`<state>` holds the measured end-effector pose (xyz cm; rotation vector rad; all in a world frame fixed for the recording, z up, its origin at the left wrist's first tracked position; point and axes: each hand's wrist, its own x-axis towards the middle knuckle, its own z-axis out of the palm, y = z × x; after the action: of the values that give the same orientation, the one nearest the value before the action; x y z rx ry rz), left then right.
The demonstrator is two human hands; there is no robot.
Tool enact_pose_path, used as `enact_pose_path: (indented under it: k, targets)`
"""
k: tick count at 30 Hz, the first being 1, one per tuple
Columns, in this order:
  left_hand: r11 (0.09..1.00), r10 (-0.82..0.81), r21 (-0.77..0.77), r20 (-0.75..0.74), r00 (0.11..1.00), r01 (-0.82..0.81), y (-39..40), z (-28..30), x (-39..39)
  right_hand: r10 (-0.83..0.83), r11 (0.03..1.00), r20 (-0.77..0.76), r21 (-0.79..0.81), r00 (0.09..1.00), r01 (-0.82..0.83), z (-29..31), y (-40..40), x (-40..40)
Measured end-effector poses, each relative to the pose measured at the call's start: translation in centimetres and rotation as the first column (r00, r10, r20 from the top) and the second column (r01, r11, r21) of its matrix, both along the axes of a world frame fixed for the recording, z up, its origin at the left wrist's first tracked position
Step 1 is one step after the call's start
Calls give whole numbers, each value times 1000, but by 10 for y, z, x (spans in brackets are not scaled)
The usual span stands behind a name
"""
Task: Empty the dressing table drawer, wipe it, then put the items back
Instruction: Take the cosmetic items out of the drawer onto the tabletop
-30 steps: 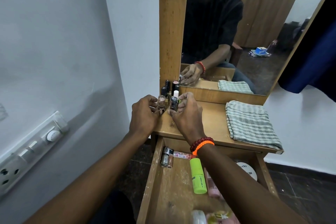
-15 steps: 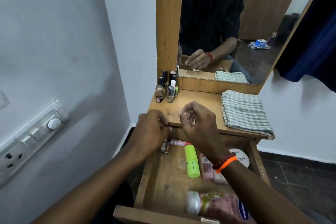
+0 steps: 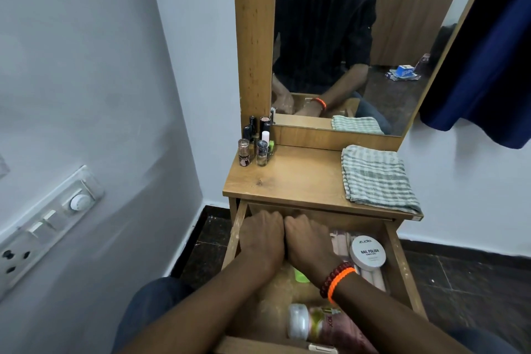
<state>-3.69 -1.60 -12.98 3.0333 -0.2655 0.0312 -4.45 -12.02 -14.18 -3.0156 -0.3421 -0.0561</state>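
The emptying step is in hand, judging by how things lie: a cluster of small nail polish bottles (image 3: 257, 142) already stands upright at the back left corner of the table (image 3: 298, 181), while the open drawer (image 3: 398, 264) below its front edge still holds several things. Both hands are down at the drawer's back left corner, side by side and touching, knuckles up. The left hand (image 3: 261, 238) and the right hand (image 3: 309, 241) have their fingers tucked down out of sight, so I cannot tell how far either grip has closed or what, if anything, it has hold of.

Left in the drawer: a round nail polish remover tub (image 3: 367, 252) lying flat with its lid up near the right wall, some pale pink tubes (image 3: 342, 243) beside it with their long axis running front to back, a green tube (image 3: 301, 275) mostly hidden under the right wrist, and a pink lotion bottle (image 3: 321, 323) on its side at the front, long axis across the drawer, white cap pointing left.

The next move probably calls for lifting out whatever sits under the fingers and setting it by the bottles (keeping off the folded striped cloth (image 3: 376, 178) at the table's right, likely meant for the wiping).
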Motion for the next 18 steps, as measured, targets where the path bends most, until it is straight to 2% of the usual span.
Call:
enact_pose_path:
  k: [4, 11, 15, 18]
  targets:
    - [999, 49, 13, -30, 998, -48, 1, -4, 3, -40, 999, -38, -10, 999, 39, -4, 2, 0]
    - [994, 80, -73, -92, 993, -87, 10, -9, 6, -41, 999, -19, 22, 999, 41, -2, -2, -4]
    - [987, 55, -145, -122, 991, -72, 12, -14, 5, -58, 991, 33, 119, 998, 54, 0, -18, -4]
    - [982, 44, -180, -119, 992, -65, 14, -16, -2, -1, 967, 84, 254, 996, -20, -1, -28, -8]
